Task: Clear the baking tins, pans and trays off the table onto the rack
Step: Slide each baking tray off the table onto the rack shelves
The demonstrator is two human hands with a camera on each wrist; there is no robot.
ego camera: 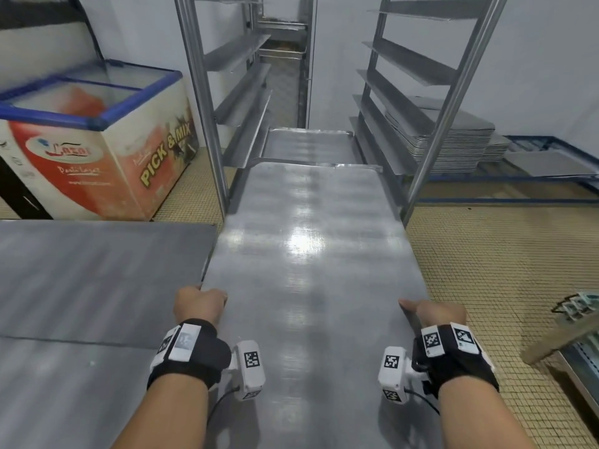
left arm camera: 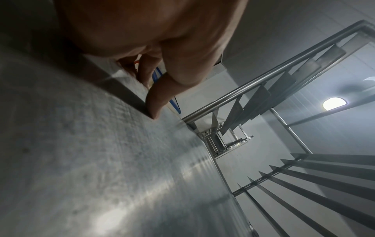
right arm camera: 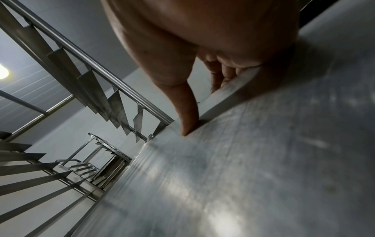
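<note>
A long flat metal baking tray [ego camera: 308,254] is held level in front of me, its far end between the uprights of the steel rack [ego camera: 207,102]. My left hand [ego camera: 199,303] grips the tray's left rim, thumb on top [left arm camera: 156,102] and fingers curled beneath. My right hand [ego camera: 434,314] grips the right rim the same way, thumb [right arm camera: 187,118] lying along the edge. A second tray [ego camera: 308,145] sits on a lower rack runner beyond the held tray's far end. Angled runners [ego camera: 405,59] line both sides of the rack.
The steel table top [ego camera: 81,286] lies at my left, beside the tray. A chest freezer [ego camera: 97,140] with a blue-framed glass lid stands at back left. A stack of trays [ego camera: 453,144] rests on a low blue frame at right. Tiled floor [ego camera: 486,254] shows at right.
</note>
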